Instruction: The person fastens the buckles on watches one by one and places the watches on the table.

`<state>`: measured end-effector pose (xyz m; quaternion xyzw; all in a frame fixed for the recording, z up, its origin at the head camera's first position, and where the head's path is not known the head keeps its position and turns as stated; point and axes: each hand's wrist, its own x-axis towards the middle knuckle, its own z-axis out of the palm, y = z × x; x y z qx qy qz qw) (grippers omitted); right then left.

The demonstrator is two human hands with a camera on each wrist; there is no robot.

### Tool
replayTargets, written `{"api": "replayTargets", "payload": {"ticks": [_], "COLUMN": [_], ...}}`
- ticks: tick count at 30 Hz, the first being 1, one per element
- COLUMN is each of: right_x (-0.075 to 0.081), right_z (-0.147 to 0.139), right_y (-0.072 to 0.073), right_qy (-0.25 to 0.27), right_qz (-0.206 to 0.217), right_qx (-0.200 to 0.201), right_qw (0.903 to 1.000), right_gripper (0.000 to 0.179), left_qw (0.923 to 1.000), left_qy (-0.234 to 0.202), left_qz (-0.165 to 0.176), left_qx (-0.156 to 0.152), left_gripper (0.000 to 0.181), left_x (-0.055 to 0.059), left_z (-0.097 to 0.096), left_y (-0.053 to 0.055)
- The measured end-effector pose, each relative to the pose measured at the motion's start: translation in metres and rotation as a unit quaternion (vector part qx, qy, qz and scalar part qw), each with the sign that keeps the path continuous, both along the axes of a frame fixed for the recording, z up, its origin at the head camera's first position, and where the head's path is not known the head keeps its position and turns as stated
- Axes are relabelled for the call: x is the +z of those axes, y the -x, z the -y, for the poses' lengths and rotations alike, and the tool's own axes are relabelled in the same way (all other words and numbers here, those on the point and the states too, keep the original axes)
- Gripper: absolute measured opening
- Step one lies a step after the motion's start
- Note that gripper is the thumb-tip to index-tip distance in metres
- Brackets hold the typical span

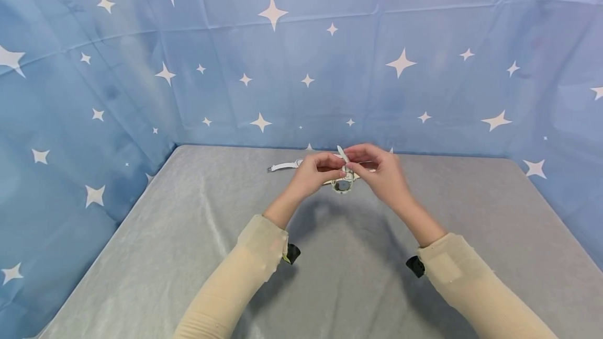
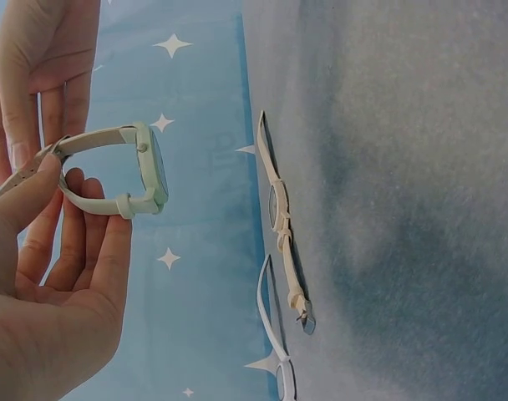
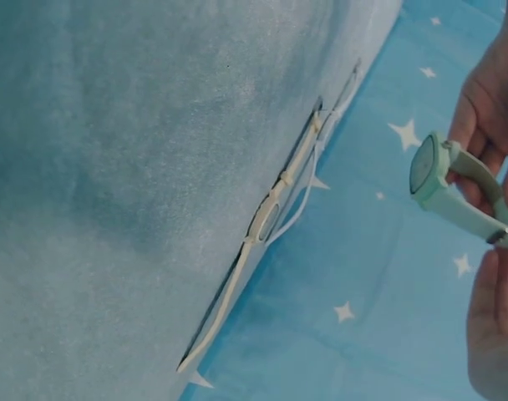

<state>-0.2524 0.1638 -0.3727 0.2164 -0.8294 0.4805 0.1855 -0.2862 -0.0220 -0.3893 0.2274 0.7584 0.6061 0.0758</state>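
A pale green wristwatch (image 1: 342, 186) hangs between my two hands above the far part of the table, its strap closed into a loop and its dial facing down toward me. My left hand (image 1: 313, 177) pinches the strap near the buckle with thumb and fingers. On the other side, my right hand (image 1: 379, 171) pinches the strap by its free end, which sticks up past the fingers. The left wrist view shows the watch case (image 2: 154, 171) side-on, with the strap ends overlapping at the left thumb. Part of the buckle is hidden by the fingers.
Behind the hands, a cream wristwatch (image 2: 275, 205) lies stretched out along the table's far edge. A white wristwatch (image 1: 281, 166) lies beside it to the left. The grey cloth-covered table (image 1: 339, 286) meets a blue star-patterned curtain (image 1: 306, 51) at the back.
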Motion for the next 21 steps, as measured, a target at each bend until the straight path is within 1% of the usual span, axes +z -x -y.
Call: {"api": "replayTargets", "payload": {"ticks": [9,21], "right_x": [0.0034,0.0064], "right_z": [-0.0035,-0.0087], "right_y": [-0.0031,-0.0068], "right_qy": [-0.004,-0.012], "right_qz": [-0.01,-0.028], "right_qx": [-0.009,-0.006], "right_qw": [0.9999,0.9995], "right_gripper": [0.025,0.022], "left_qw": [1.0,1.0], "left_qy": [0.006,0.002], "left_qz": [0.0,0.006], "left_qx": [0.001,0.002], "left_gripper": [0.023,0.021], "left_x": [0.0015,0.0041], "left_z": [-0.0002,-0.0009], "left_y": [-0.0009,-0.0033]}}
